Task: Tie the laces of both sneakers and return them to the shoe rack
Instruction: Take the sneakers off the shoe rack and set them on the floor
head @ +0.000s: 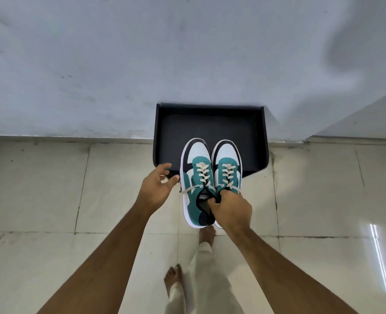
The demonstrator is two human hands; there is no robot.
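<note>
Two teal, white and black sneakers hang side by side in the air, toes pointing at the wall: the left sneaker [195,177] and the right sneaker [228,165]. My right hand [231,209] grips both by their tongues and inner collars. Their cream laces [204,175] run up the eyelets, and loose ends trail over the sides near the collars. My left hand [156,185] is open, fingers spread, just left of the left sneaker and apart from it. Below and beyond the toes stands the black shoe rack [210,125], its top shelf bare.
The rack stands against a pale grey wall [119,64]. Beige floor tiles [40,189] spread on both sides. My bare feet [206,234] and light trouser legs show below the sneakers. A wall corner juts in at the right [357,125].
</note>
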